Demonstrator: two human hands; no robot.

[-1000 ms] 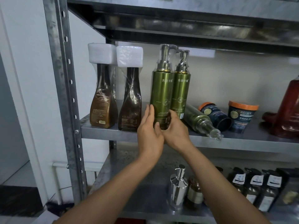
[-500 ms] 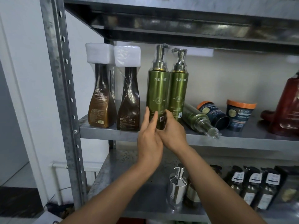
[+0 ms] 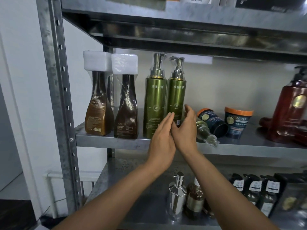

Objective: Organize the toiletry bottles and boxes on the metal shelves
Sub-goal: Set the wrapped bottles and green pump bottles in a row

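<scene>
The left of the middle shelf (image 3: 252,138) is crowded: brown bottles (image 3: 126,110) and upright green pump bottles (image 3: 154,100) stand close together. A fallen green bottle (image 3: 205,131) and a tipped jar (image 3: 212,122) block the centre. Bare shelf opens between the upright jar (image 3: 237,123) and the red bottle (image 3: 292,110).
</scene>
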